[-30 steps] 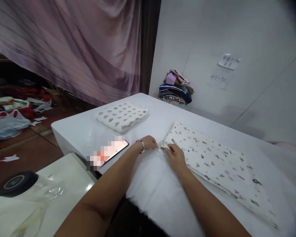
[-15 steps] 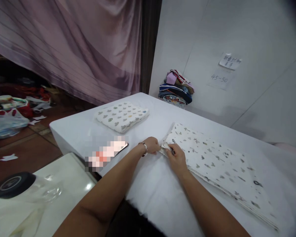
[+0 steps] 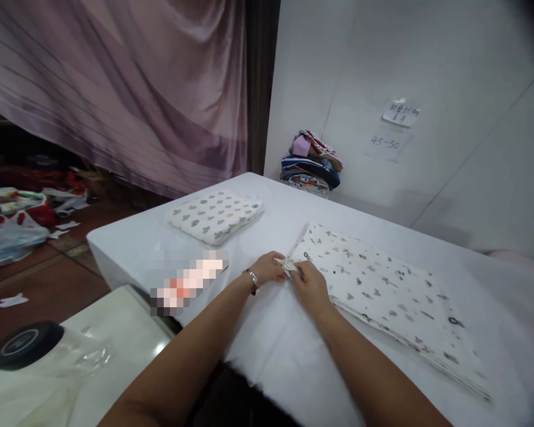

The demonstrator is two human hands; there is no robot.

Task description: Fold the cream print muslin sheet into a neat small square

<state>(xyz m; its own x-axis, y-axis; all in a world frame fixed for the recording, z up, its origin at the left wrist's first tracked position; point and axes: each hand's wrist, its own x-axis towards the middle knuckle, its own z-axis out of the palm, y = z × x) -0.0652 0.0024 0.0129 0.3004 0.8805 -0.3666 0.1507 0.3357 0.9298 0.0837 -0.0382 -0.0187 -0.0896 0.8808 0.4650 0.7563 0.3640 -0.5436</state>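
Printed cloth: one, white with small grey motifs [image 3: 382,296], folded flat on the desk [image 3: 281,219], to the right of my fingers.
Long axis: from the gathered corner at the hands, slanting toward the lower right.
Gathered corner: bunched at the cloth's left end, between both hands.
Right hand [image 3: 310,286]: the nearer to the cloth's body; fingers narrow, pinching that corner; forearm beside the near long edge.
Left hand [image 3: 268,269]: left of the corner, fingertips at the bunched fabric; whether they grip it I cannot tell.
Second folded cloth [image 3: 216,218]: grey cloud-like print, up and left, apart from both hands.
Flat device [image 3: 189,283]: left of the left wrist, mostly blurred out.
Edges: near desk edge below my forearms; wall [image 3: 360,77] behind the far side.
Room: a strip of desk surface between the two cloths.
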